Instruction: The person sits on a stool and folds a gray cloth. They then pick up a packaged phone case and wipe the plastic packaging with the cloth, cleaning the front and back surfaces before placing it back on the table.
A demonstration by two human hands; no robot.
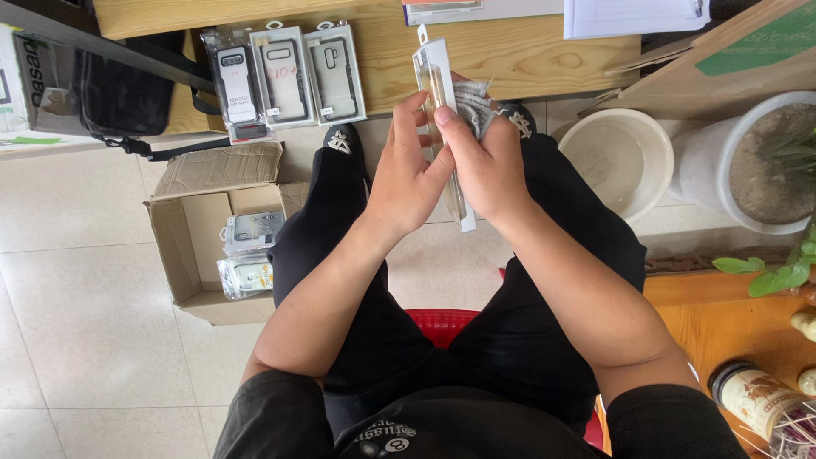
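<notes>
My left hand point(406, 174) grips a clear, flat phone-case package point(439, 93) by its left side, holding it edge-on and upright in front of me. My right hand point(486, 157) presses a grey cloth point(473, 104) against the right face of the same package, thumb on its front edge. Both hands meet over my knees, which are in black trousers.
Three packaged phone cases point(285, 75) lie on a wooden board point(544, 55) ahead. An open cardboard box point(200, 242) with more packages stands on the tiled floor at left. A white basin point(616, 157) and a white plant pot point(765, 161) stand at right. A black bag point(123, 93) is at upper left.
</notes>
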